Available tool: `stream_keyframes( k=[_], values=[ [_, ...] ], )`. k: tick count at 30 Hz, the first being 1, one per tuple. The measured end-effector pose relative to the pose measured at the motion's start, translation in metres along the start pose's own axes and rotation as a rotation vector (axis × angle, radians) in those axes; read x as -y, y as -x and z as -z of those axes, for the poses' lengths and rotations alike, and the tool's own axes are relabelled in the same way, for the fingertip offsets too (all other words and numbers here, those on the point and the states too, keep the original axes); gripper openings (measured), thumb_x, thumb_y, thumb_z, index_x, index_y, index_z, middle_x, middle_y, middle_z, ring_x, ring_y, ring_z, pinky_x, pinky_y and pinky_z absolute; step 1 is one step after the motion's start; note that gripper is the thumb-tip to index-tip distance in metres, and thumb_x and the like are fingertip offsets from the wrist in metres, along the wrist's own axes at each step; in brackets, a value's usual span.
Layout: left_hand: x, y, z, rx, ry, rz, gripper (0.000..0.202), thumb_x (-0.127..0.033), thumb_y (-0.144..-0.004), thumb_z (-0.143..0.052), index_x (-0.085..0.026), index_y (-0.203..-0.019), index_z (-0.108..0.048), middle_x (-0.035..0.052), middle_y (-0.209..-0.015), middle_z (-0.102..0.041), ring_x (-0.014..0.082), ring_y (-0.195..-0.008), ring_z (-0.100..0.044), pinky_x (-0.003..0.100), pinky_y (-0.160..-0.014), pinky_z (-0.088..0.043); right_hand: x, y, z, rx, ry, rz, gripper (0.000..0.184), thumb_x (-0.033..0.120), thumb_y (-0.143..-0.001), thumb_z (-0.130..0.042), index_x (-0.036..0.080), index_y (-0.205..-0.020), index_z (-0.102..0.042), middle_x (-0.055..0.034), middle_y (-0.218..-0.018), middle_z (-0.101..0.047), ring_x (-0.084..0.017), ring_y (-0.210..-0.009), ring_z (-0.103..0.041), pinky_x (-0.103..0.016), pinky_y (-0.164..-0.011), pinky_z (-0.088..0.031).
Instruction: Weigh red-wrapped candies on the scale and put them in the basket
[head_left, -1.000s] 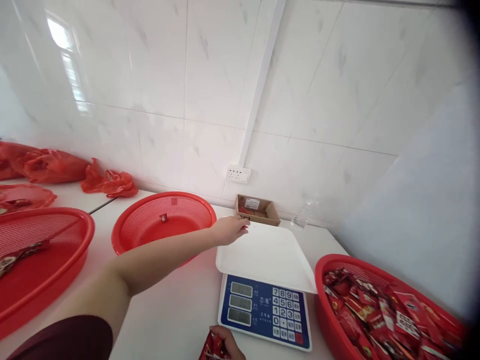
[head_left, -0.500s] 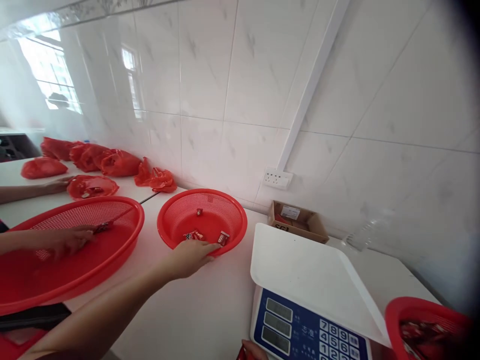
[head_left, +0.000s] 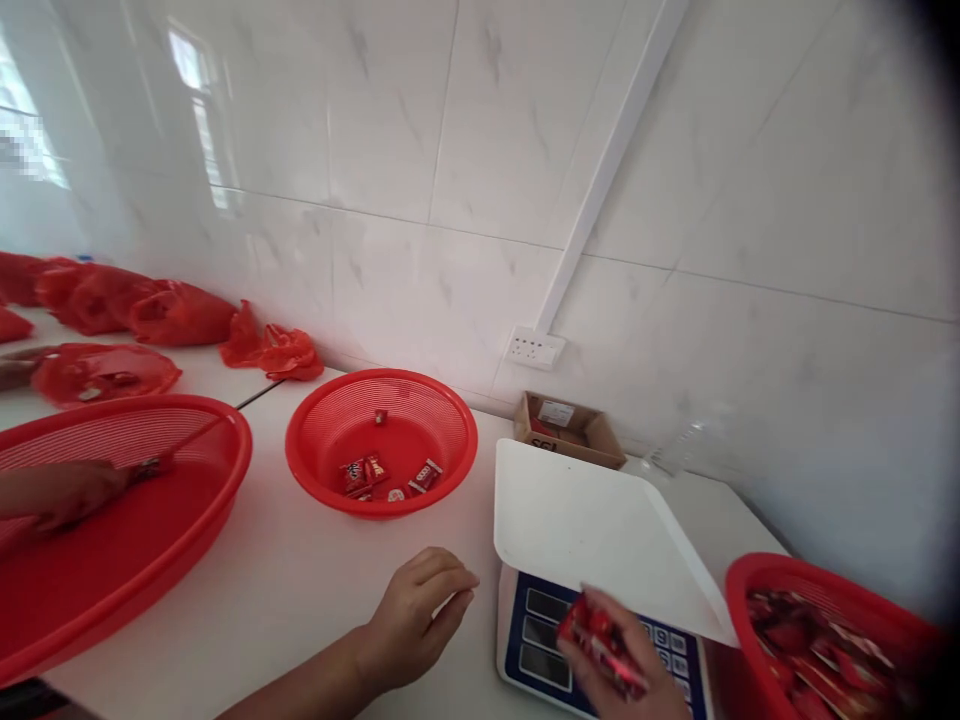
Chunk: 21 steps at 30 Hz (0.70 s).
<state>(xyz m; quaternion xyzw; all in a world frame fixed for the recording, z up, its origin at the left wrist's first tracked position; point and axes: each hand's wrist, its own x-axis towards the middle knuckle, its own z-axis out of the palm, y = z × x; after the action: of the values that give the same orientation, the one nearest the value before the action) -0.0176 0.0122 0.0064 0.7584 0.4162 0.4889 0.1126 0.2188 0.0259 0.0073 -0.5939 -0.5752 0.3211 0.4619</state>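
My left hand point(head_left: 416, 615) hovers over the white table in front of the small red basket point(head_left: 382, 510). Its fingers are bent together, the thumb tip close to the index fingertip, and nothing shows between them. Inside that basket lie several small wrapped candies point(head_left: 425, 476). My right hand point(head_left: 637, 675) is closed around a few shiny red-wrapped candies point(head_left: 600, 645), held above the keypad of the digital scale point(head_left: 525, 630). The white scale pan point(head_left: 592, 520) has nothing on it. At right stands another red basket point(head_left: 742, 580) full of wrapped candies.
At left, another person's hand point(head_left: 67, 495) holds a dark wrapped piece in a large red basket point(head_left: 240, 460). Red plastic bags point(head_left: 184, 315) line the wall. A cardboard box point(head_left: 611, 455) and a clear plastic container point(head_left: 679, 450) sit behind the scale.
My left hand has drawn back from the small basket's rim towards the scale. My right hand has risen into view with candies over the scale's keypad. The view has turned right.
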Motion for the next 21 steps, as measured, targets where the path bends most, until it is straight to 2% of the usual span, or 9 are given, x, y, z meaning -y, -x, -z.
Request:
stream_keyframes(
  k=[3, 6, 8, 12, 15, 21],
  values=[
    [0.004, 0.005, -0.001, 0.075, 0.068, 0.074, 0.020, -0.018, -0.088, -0.043, -0.023, -0.095, -0.061, 0.0062, -0.078, -0.065, 0.0179, -0.073, -0.060, 0.030, -0.065, -0.050, 0.024, -0.044, 0.019, -0.110, 0.170, -0.031, 0.060, 0.055, -0.056, -0.067, 0.023, -0.106, -0.060, -0.0061, -0.098, -0.067, -0.024, -0.085, -0.063, -0.032, -0.076, -0.050],
    [0.009, 0.007, 0.000, 0.078, 0.103, 0.139, 0.018, -0.021, -0.088, -0.043, -0.024, -0.093, -0.061, 0.0053, -0.078, -0.066, 0.0181, -0.073, -0.061, 0.030, -0.065, -0.051, 0.035, -0.079, 0.025, -0.077, 0.277, -0.041, 0.062, 0.059, -0.063, -0.061, 0.020, -0.111, -0.057, -0.0066, -0.090, -0.068, -0.023, -0.075, -0.063, -0.036, -0.073, -0.050],
    [0.011, 0.008, 0.000, 0.072, 0.109, 0.153, 0.017, -0.022, -0.088, -0.044, -0.025, -0.093, -0.060, 0.0048, -0.079, -0.066, 0.0179, -0.073, -0.062, 0.030, -0.066, -0.051, 0.034, -0.094, 0.026, -0.074, 0.343, -0.015, 0.061, 0.060, -0.067, -0.056, 0.020, -0.113, -0.056, -0.0066, -0.089, -0.068, -0.023, -0.076, -0.062, -0.038, -0.075, -0.049],
    [0.011, 0.007, 0.001, 0.090, 0.109, 0.163, 0.018, -0.022, -0.088, -0.044, -0.024, -0.093, -0.061, 0.0040, -0.078, -0.066, 0.0171, -0.072, -0.062, 0.029, -0.065, -0.051, 0.021, -0.111, 0.029, -0.079, 0.391, 0.065, 0.055, 0.057, -0.073, -0.049, 0.022, -0.116, -0.054, -0.0057, -0.099, -0.064, -0.022, -0.085, -0.060, -0.037, -0.078, -0.047],
    [0.010, 0.008, 0.001, 0.105, 0.109, 0.159, 0.018, -0.022, -0.088, -0.044, -0.025, -0.092, -0.061, 0.0037, -0.077, -0.067, 0.0168, -0.070, -0.062, 0.028, -0.063, -0.051, 0.014, -0.118, 0.032, -0.085, 0.377, 0.084, 0.053, 0.054, -0.075, -0.046, 0.021, -0.116, -0.052, -0.0057, -0.100, -0.062, -0.021, -0.085, -0.059, -0.037, -0.078, -0.048],
    [0.010, 0.008, 0.000, 0.154, 0.108, 0.151, 0.018, -0.020, -0.088, -0.045, -0.025, -0.093, -0.061, 0.0026, -0.078, -0.067, 0.0158, -0.072, -0.063, 0.025, -0.064, -0.052, 0.017, -0.120, 0.034, -0.166, 0.458, 0.162, 0.054, 0.043, -0.067, -0.054, 0.016, -0.114, -0.052, -0.0085, -0.099, -0.056, -0.021, -0.088, -0.056, -0.036, -0.083, -0.045]
  ],
)
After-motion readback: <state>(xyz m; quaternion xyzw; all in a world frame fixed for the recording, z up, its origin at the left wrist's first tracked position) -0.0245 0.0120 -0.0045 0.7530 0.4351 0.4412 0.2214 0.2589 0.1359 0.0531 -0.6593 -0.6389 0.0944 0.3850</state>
